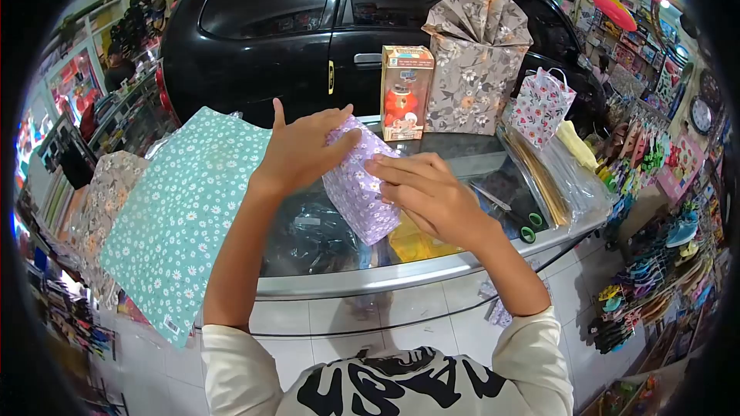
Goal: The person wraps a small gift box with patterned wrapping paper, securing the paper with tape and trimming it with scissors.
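Observation:
A package in purple floral wrapping paper (358, 185) stands tilted over the glass counter, between my two hands. My left hand (304, 146) grips its upper left edge, thumb across the top and fingers behind it. The fingertips of my right hand (432, 196) are bent together and press on its right face. To the left lies a mint-green sheet of daisy-print paper (181, 200), partly behind my left forearm. Scissors with green handles (528, 229) rest to the right of my right hand. The underside of the package is hidden.
Behind my hands stand a boxed red toy (406, 96) and a tall grey floral-wrapped package (470, 81). A small floral bag (542, 104) and plastic sleeves (570, 185) lie at right. Grey floral paper (112, 200) lies far left. A black car (270, 38) is parked just beyond the counter (370, 277).

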Demonstrator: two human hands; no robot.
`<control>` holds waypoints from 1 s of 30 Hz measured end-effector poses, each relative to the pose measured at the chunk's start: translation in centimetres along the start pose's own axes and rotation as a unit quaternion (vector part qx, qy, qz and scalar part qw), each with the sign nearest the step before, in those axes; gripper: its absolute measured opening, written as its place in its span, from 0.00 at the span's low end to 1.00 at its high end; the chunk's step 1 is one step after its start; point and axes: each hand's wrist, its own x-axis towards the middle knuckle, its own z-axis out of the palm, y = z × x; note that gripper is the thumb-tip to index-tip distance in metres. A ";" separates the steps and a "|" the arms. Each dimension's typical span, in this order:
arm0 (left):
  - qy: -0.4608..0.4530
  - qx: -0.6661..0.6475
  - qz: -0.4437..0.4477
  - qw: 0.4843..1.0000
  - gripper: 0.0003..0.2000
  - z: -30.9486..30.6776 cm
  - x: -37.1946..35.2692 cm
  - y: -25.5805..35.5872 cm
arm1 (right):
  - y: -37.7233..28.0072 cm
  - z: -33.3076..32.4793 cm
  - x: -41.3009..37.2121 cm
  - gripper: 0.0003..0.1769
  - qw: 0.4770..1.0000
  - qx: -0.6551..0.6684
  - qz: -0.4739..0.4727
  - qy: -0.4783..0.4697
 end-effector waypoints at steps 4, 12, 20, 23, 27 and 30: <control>-0.003 -0.089 -0.016 0.996 0.24 0.1 1.8 -1.6 | 0.0 0.0 -0.2 0.06 1.000 0.025 0.014 0.009; -0.128 -0.408 -0.173 0.887 0.22 -1.6 5.1 -6.4 | -0.3 0.1 0.1 0.05 0.999 0.048 0.014 -0.001; -0.169 -0.572 -0.137 0.791 0.20 -1.3 4.9 -9.3 | -0.5 -0.1 0.1 0.04 0.998 0.060 0.021 -0.011; -0.165 -0.573 -0.130 0.792 0.22 -1.0 4.5 -9.4 | 0.2 -0.4 0.0 0.07 0.997 0.074 0.025 -0.019; -0.153 -0.571 -0.143 0.794 0.22 -1.3 3.6 -9.4 | 0.9 -0.2 -0.3 0.18 0.989 0.119 0.083 0.000; -0.156 -0.532 -0.162 0.816 0.17 -2.1 2.4 -9.8 | 0.2 -0.9 0.5 0.27 0.994 0.021 0.103 -0.024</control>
